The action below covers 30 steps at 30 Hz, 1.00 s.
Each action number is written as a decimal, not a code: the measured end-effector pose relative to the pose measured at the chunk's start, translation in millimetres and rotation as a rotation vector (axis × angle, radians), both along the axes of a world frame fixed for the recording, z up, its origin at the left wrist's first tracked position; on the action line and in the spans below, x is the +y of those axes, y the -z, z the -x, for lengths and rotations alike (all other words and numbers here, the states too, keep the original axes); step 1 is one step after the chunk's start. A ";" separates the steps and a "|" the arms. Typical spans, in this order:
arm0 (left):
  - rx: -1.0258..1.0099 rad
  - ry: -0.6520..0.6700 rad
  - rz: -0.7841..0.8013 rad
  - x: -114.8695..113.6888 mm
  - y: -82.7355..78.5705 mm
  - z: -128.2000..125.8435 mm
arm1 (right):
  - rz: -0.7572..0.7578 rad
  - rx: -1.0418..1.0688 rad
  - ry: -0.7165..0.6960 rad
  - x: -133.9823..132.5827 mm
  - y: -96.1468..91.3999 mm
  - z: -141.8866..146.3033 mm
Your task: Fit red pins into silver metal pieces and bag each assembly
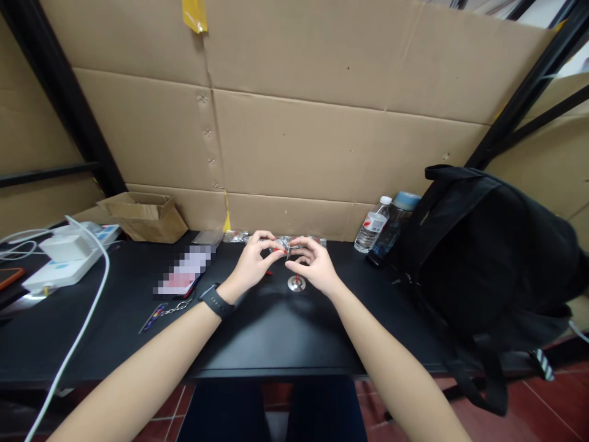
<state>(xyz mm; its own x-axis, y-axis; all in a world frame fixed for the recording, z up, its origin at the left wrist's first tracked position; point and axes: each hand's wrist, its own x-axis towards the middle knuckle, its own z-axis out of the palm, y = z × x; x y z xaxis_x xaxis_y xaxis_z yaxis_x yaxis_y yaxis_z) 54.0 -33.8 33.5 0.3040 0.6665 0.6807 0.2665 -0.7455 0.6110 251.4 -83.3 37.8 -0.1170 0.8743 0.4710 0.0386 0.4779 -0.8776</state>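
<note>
Both hands meet just above the far middle of the black table [276,344]. The left hand [252,263] and right hand [313,265] are curled, thumb and forefinger of each pinched nearly closed on a small metal piece [284,249] with a red bit on it. It sits between the two sets of fingertips, held clear of the table; it is too small to make out its shape. The other fingers are loosely bent and hold nothing. A black watch [217,301] is on the left wrist.

Right below the hands a small round metal disc [296,283] lies on the table, with something red at its middle.

Just behind the fingers lie clear plastic bags [239,237] with shiny bits inside. An open cardboard box [143,216] stands at the back left; what is in it cannot be seen. To the right stand a clear water bottle [370,233] with a white cap and, touching it, a darker bottle [396,224] with a pale blue lid; how full they are cannot be told. Beside them is a black backpack [492,258]

On the left are a white power strip [64,265], a white cable [87,313] and a keyring [162,312]
</note>
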 end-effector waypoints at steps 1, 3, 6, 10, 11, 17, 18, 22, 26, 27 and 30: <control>0.003 0.002 0.003 -1.0 -0.4 -0.7 | -0.001 -0.001 -0.004 -0.3 0.3 1.0; 0.008 0.009 0.013 -2.4 -0.6 -1.9 | -0.001 0.001 -0.009 -1.1 0.2 2.5; 0.013 0.017 0.021 -3.0 0.2 -3.2 | 0.004 0.012 -0.010 -2.4 -1.0 3.6; 0.014 0.004 0.011 -2.4 2.6 -4.1 | 0.004 0.016 0.008 -2.9 -2.0 3.6; 0.015 0.000 0.011 -2.3 3.2 -4.3 | 0.002 0.013 0.011 -2.8 -1.9 3.5; 0.038 -0.016 -0.003 -2.3 5.9 -5.1 | -0.014 -0.004 0.014 -3.1 -1.7 3.0; 0.043 -0.017 -0.010 -2.3 6.2 -5.0 | -0.019 -0.014 0.017 -3.3 -1.9 2.8; 0.084 -0.033 -0.032 -2.5 7.1 -4.6 | -0.050 -0.086 0.054 -3.7 -1.7 2.0; 0.120 -0.044 -0.049 -3.7 7.0 -4.8 | -0.070 -0.125 0.078 -3.5 -0.2 1.8; 0.130 -0.053 -0.052 -4.3 6.7 -5.1 | -0.070 -0.126 0.078 -3.6 0.0 1.9; 0.163 -0.085 -0.061 -6.9 5.4 -6.1 | -0.074 -0.147 0.088 -3.7 0.1 1.7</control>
